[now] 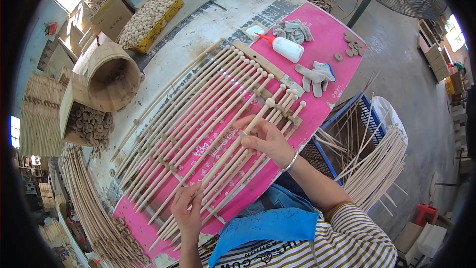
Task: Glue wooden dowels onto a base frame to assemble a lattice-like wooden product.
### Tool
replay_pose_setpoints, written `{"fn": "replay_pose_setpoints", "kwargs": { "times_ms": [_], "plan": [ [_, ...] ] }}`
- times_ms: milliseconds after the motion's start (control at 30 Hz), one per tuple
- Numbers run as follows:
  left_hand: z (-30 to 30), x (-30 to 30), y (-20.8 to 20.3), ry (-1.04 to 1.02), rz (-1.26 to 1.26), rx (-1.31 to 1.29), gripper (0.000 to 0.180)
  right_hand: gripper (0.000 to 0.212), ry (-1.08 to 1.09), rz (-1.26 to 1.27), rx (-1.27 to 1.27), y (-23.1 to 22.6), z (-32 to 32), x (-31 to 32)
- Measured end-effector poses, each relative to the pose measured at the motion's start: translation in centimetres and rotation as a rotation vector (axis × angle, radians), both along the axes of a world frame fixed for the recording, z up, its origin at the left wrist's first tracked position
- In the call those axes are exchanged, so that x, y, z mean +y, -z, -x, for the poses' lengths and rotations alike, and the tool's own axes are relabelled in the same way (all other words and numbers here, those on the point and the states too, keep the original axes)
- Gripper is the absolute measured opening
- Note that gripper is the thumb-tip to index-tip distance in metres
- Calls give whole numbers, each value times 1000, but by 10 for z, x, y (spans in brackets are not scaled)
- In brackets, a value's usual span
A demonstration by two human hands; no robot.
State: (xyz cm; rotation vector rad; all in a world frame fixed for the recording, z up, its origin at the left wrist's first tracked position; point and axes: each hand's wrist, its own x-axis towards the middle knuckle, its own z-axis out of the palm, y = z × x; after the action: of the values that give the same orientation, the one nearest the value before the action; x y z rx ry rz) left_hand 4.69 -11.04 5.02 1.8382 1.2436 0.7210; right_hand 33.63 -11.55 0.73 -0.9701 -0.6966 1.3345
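Note:
A pale wooden stick with a round ball on its upper end (260, 114) lies slantwise between my hands, over a row of similar sticks. Around its upper part, my right hand (265, 141) is closed, thumb and fingers gripping it below the ball. Farther down to the left, my left hand (188, 211) pinches the lower part of the same stick. Beneath them, several ball-ended sticks (198, 119) lie side by side across a pink sheet (325, 25). Small wooden pieces (283, 111) sit across the sticks near their ball ends.
A white glue bottle with a red tip (287, 49), grey gloves (293, 31) and wooden discs (353, 47) lie at the far right. Wooden balls fill a yellow box (157, 17) at the far left, near a round wooden tub (113, 82). A blue crate (347, 124) of sticks stands right.

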Motion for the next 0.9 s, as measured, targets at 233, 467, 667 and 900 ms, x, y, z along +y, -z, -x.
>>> {"fn": "replay_pose_setpoints", "kwargs": {
  "times_ms": [233, 467, 667, 900],
  "plan": [
    [-1, 2, 6, 13, -28, 11, 29, 29, -39, 127, -30, 5, -11, -8],
    [-3, 3, 8, 12, -12, 14, 32, 35, -28, 13, 67, -1, -11, -11],
    [-7, 6, 8, 51, 27, 49, 29, 34, 20, 104, -44, 16, -19, -15],
    [-11, 8, 10, 44, 44, 42, 29, 27, 18, 69, 46, 2, -24, -17]
  ]
}}
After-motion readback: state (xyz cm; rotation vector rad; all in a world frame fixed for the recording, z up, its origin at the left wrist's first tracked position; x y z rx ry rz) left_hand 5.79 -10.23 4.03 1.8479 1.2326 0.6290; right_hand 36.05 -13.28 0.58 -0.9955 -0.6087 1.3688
